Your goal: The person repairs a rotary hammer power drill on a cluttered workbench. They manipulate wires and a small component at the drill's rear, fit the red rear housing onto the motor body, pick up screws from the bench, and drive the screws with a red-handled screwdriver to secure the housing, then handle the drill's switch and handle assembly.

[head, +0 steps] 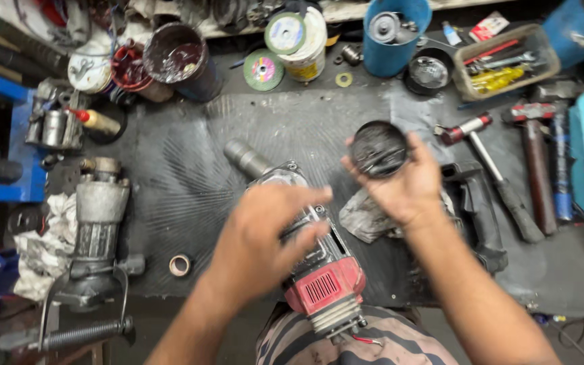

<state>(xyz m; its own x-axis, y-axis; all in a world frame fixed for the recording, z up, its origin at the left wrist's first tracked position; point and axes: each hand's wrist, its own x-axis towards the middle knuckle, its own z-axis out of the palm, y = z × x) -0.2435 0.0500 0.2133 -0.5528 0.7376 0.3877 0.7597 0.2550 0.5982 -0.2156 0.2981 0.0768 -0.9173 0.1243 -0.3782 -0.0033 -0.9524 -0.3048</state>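
A partly stripped power tool (305, 257) with a grey metal nose and a red rear housing lies on the dark rubber mat (190, 169), its back end resting near my lap. My left hand (258, 243) lies over the tool's middle, gripping the body. My right hand (400, 182) is raised just right of the tool and holds a round, dark, greasy cup-shaped part (378, 149), fingers wrapped around its rim. A dirty grey rag (366, 220) lies under my right hand.
Another grey tool body (99, 230) lies at the left beside white rags. A small tape roll (180, 265) sits on the mat. Hammers (501, 182) and a black handle lie at right. Tubs, cutting discs (263, 69) and a tool tray (505, 61) line the back.
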